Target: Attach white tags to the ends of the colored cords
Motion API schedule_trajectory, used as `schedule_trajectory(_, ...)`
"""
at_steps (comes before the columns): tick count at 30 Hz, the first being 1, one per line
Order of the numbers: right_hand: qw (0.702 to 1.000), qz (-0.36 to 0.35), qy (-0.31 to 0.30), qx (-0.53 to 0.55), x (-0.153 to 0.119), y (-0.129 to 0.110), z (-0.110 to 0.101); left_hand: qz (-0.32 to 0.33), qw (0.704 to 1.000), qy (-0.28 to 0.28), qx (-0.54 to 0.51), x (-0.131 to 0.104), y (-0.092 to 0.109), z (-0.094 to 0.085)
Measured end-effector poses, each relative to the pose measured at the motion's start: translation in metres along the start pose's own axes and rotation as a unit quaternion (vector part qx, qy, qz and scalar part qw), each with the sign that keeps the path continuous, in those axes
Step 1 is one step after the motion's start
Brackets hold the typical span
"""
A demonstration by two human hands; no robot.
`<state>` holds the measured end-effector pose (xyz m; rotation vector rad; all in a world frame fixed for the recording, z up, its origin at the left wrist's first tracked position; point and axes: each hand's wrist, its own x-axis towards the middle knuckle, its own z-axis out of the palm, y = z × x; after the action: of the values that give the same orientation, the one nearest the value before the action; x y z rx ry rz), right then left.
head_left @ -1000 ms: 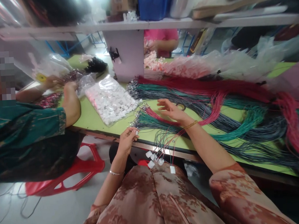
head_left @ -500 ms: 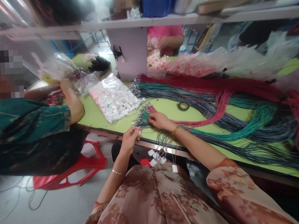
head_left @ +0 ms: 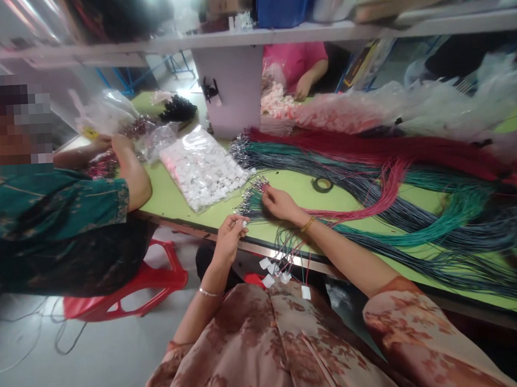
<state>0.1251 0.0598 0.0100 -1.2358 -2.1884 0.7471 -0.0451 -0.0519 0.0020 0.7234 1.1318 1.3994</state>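
Note:
My left hand point(head_left: 229, 236), near the table's front edge, pinches a small white connector housing point(head_left: 244, 223) between thumb and fingers. To its right, my right hand point(head_left: 281, 205) has its fingertips closed at the metal-tipped ends of the red wires point(head_left: 341, 214); how many wires it grips is hidden. Beneath that hand lie green wires point(head_left: 252, 202) and dark wires, their crimped ends fanned toward the left. Several white connectors point(head_left: 306, 292) on short wires hang over the table edge below my right wrist.
A clear bag of white housings point(head_left: 205, 170) lies left of the wires. Behind are long red bundles point(head_left: 369, 147) and a black tape roll point(head_left: 323, 184). A co-worker in a green sleeve point(head_left: 89, 196) sits at left on a red stool point(head_left: 129, 292); another person in pink point(head_left: 295, 61) sits opposite.
My right hand has shifted slightly up, from over the green wires to the red wire ends. My left hand still holds the white housing. The whole view has moved a little.

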Motion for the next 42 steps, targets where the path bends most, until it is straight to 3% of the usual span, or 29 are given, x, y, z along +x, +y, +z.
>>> schedule_trajectory(5,0.984,-0.044,0.004,0.174,0.002,-0.019,0.003,-0.006,0.997,-0.001,-0.075,0.007,0.001,0.007)
schedule_trajectory(9,0.972,-0.047,-0.025,0.230,-0.006,-0.033,0.006,-0.022,0.990,-0.005,-0.141,0.011,0.002,0.014)
schedule_trajectory(17,0.988,-0.012,-0.027,0.152,-0.033,-0.035,0.002,-0.016,0.986,-0.031,-0.166,0.013,-0.001,0.018)
schedule_trajectory(26,0.986,0.002,-0.053,0.158,-0.032,-0.032,0.004,-0.005,0.988,-0.035,-0.150,0.012,-0.003,0.021)
schedule_trajectory(29,0.988,0.009,-0.058,0.143,-0.033,-0.033,0.004,0.023,0.994,-0.014,-0.106,0.011,-0.006,0.024)
schedule_trajectory(36,0.997,-0.079,0.025,-0.012,-0.041,-0.040,0.003,0.017,0.994,0.029,-0.100,0.015,-0.014,0.030)
schedule_trajectory(42,0.999,-0.010,-0.016,0.026,-0.037,-0.034,0.005,0.047,0.995,0.046,-0.072,0.018,-0.021,0.036)
